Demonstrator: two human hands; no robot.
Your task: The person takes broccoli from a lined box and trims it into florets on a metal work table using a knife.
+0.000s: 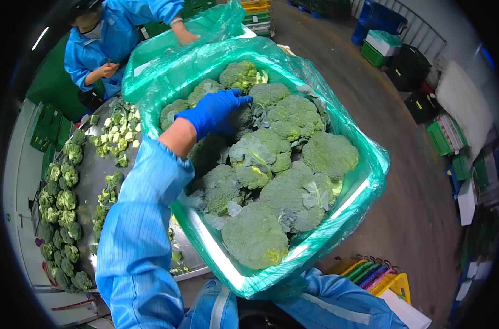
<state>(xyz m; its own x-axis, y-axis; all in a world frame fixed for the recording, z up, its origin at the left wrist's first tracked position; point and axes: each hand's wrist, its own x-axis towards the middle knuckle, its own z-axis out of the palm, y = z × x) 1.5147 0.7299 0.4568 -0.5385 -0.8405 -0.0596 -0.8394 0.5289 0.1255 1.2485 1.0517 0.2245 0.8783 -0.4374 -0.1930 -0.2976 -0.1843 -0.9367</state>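
Blue-gloved left hand [214,112] on broccoli [264,149] in a green-lined box [219,263] — grip unclear

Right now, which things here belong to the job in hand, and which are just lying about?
Part of the job:
the gloved left hand
the box
its green liner
the broccoli inside
probably the loose broccoli on the metal table

Just lying about, it seems:
the coloured crates at lower right
the blue container at top right
the white bundle

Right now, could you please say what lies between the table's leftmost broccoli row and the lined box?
Head view: smaller broccoli pieces, metal tabletop and a blue sleeve.
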